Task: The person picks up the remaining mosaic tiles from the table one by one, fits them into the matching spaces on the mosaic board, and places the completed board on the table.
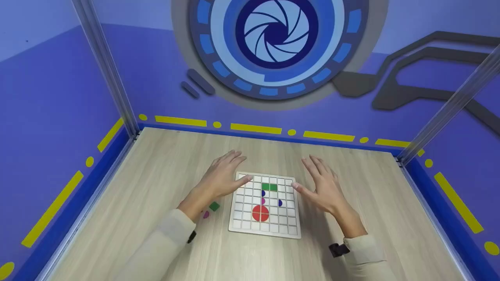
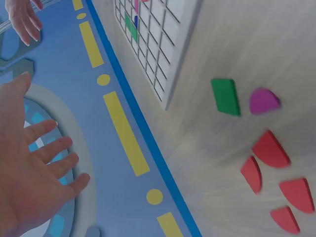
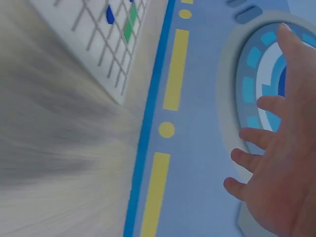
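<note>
A white grid board [image 1: 244,216] lies on the table between the two hands. Green squares [image 1: 269,187] sit side by side near its far edge, with small dark blue pieces [image 1: 280,203] and a magenta piece [image 1: 263,201] nearer the middle. Red quarter pieces form a circle [image 1: 260,213] towards the near side. My left hand [image 1: 220,177] hovers at the board's left edge, fingers extended and thumb apart, holding nothing. Across from it, my right hand [image 1: 324,189] is spread at the right edge, also holding nothing; its palm and fingers show in the right wrist view.
Left of the board lie a loose green piece [image 2: 226,97], a magenta piece [image 2: 264,101] and several red rounded pieces [image 2: 271,149]. The left forearm covers most of the red ones in the head view. Blue panels [image 1: 254,113] wall the table at the back and sides.
</note>
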